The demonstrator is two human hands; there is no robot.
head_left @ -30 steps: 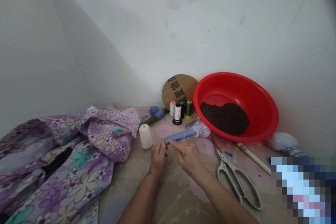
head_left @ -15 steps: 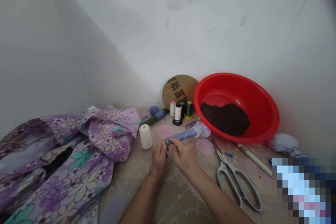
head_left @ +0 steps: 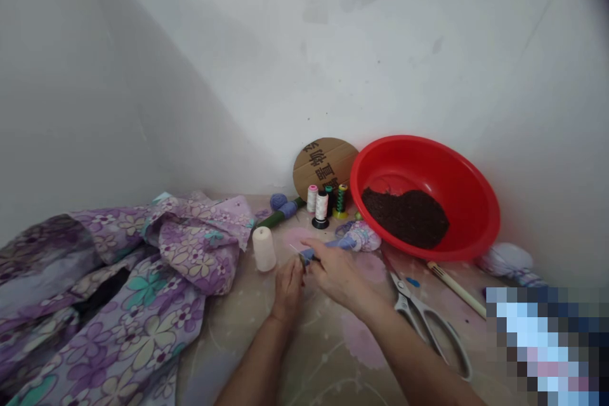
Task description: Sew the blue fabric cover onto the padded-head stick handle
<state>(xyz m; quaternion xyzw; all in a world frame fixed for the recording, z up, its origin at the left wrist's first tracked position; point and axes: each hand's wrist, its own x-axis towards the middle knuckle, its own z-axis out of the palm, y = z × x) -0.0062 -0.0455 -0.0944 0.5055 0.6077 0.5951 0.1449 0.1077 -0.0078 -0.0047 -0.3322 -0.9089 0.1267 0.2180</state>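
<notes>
My left hand (head_left: 288,284) is closed around the near end of a slim blue wrapped rod (head_left: 343,243). At the rod's far end is a white, pink and lilac bundle (head_left: 365,236), lying on the table. My right hand (head_left: 335,271) bends over the rod, fingers pinched close to the left fingertips, its index finger reaching left. What the pinch holds is hidden. A thin pale strand or needle (head_left: 295,248) shows just left of that index finger. Beside my left hand stands a white cone of thread (head_left: 264,250).
A red basin (head_left: 469,203) with dark brown material leans at the right. Scissors (head_left: 419,311) and a cream stick (head_left: 459,290) lie below it. Thread spools (head_left: 321,207), a cardboard disc (head_left: 318,168) and a green-blue rod (head_left: 280,214) sit behind. Flowered fabric (head_left: 157,285) covers the left.
My right hand has shifted slightly, its index finger now lifted and stretched leftward over the rod. A thin pale line now shows beside it. My left hand stays nearly where it was.
</notes>
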